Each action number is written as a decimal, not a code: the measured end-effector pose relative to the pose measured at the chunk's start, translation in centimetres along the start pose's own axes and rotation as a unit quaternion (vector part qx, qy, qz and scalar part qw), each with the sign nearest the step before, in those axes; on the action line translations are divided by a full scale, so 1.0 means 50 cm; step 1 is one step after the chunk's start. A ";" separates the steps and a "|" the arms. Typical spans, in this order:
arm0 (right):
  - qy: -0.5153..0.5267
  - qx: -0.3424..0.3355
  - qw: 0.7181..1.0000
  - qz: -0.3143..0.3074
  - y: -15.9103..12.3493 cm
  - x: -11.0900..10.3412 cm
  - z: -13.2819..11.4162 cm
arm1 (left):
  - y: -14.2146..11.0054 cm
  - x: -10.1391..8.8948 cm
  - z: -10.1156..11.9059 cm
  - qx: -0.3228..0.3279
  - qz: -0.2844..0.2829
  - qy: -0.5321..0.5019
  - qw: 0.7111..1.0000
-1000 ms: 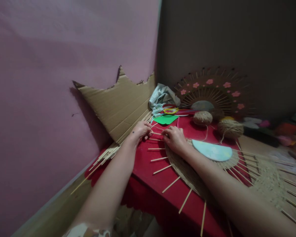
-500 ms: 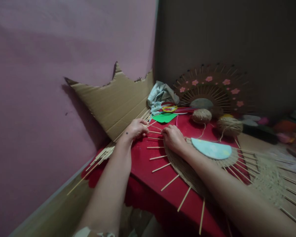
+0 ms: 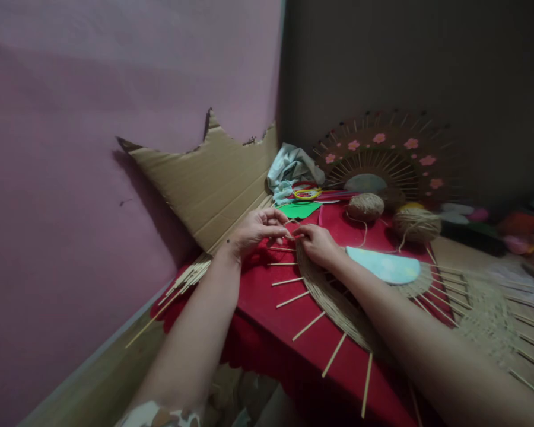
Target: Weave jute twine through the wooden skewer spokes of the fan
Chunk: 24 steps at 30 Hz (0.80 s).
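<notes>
At the far left end of a half-round woven piece (image 3: 333,308), my hands are close together. A thin loop of twine (image 3: 293,222) shows between their fingertips. My left hand (image 3: 260,230) pinches the twine, its other fingers loosely bent. My right hand (image 3: 319,244) is closed on the twine at the woven edge, partly covering the stick ends there. Thin wooden sticks (image 3: 309,326) radiate outward from the woven band. A light blue half-disc (image 3: 385,265) forms its centre. Two balls of twine (image 3: 365,207) lie behind it, a strand trailing from each.
A cut cardboard sheet (image 3: 204,190) leans on the pink wall, with loose sticks (image 3: 189,276) below it. On the red tablecloth (image 3: 267,314) lie green paper (image 3: 299,210) and yellow-handled scissors (image 3: 307,194). A flowered fan (image 3: 382,154) stands at the back.
My left hand has moved right, up to my right hand, and its fingers have extended. The twine now makes a small loop between them. The view has shifted slightly.
</notes>
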State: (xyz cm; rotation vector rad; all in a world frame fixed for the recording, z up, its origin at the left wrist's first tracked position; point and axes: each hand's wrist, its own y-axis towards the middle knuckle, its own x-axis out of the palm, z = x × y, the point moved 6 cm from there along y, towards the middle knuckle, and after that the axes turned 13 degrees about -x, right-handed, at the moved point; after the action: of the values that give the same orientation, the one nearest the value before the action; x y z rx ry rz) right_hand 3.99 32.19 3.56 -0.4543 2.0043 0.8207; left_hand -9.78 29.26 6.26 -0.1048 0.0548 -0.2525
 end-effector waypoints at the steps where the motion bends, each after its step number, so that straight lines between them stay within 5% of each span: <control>1: 0.010 0.000 1.000 0.004 -0.001 -0.001 0.002 | 0.002 0.003 0.000 0.004 0.003 -0.005 1.000; 12: 0.056 -0.042 0.997 0.019 -0.004 -0.008 -0.019 | -0.003 0.039 0.001 0.004 -0.075 0.015 0.997; 15: 0.064 -0.025 0.997 0.029 -0.002 -0.008 -0.009 | 0.014 -0.005 0.004 0.034 0.098 0.105 0.989; 17: 0.078 -0.016 0.996 0.038 -0.002 -0.010 -0.005 | 0.023 -0.034 0.007 0.050 0.230 0.181 0.955; 19: 0.101 -0.004 0.994 0.049 -0.004 -0.013 -0.001 | 0.036 -0.035 0.002 0.052 0.253 0.232 0.938; 24: 0.185 0.024 0.979 0.086 -0.010 -0.020 0.003 | 0.052 -0.005 -0.016 0.034 0.183 0.340 0.922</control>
State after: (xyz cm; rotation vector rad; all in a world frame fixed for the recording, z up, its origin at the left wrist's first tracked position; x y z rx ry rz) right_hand 4.89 31.95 4.18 -0.4334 2.4315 0.8364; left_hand -9.41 31.73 5.20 0.0683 0.7527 0.0961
